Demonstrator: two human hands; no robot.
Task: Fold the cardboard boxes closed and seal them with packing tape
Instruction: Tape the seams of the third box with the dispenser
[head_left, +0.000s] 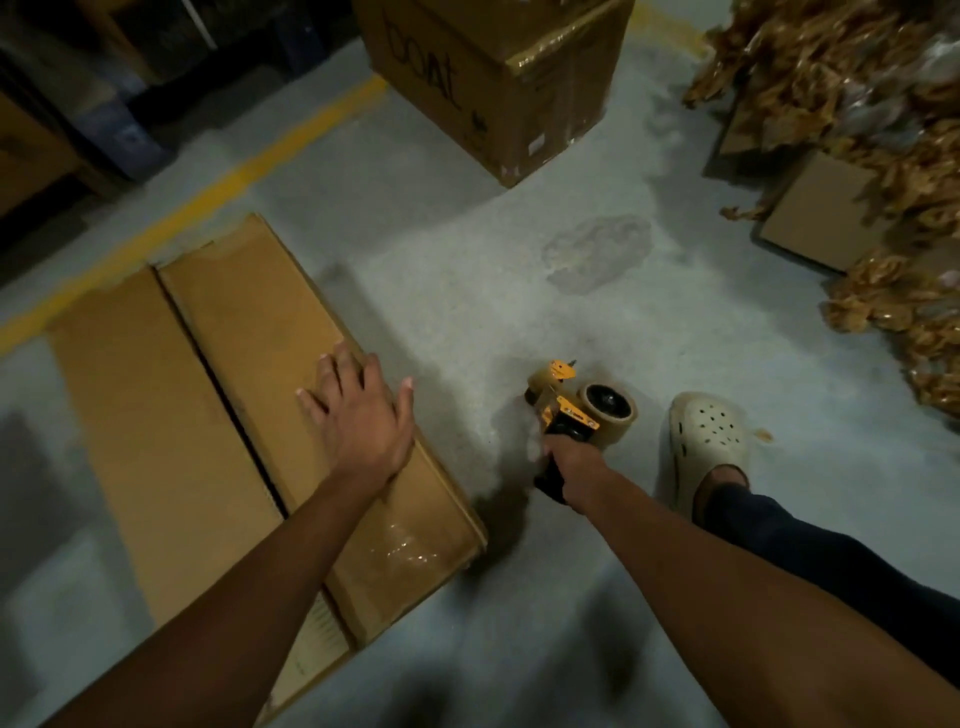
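Far left: yellow floor line (218, 197) running diagonally across grey concrete floor (467, 291), dark shelving behind it. Just right of the line, a long flat cardboard box (208, 395) lying on the floor, two top flaps folded down and meeting along a dark centre seam, a patch of clear tape near its closest corner. Left hand (358, 421) pressed flat on the right flap near the box's right edge, palm down, fingers spread apart, gripping nothing. Further right, low above the floor and clear of the box, right hand (571, 467) wrapped tight around the black handle of a yellow tape dispenser (566, 405), its brown tape roll (608, 410) facing right. Just right of the roll, a foot in a cream perforated clog (706, 441), dark trouser leg trailing toward the lower right corner. Top centre: larger taped cardboard box (498, 78) standing upright with dark lettering on its side, well apart from the flat box. Far right: small flat carton (821, 213) half buried among heaps of crumpled brown packing material (883, 156), blurred.
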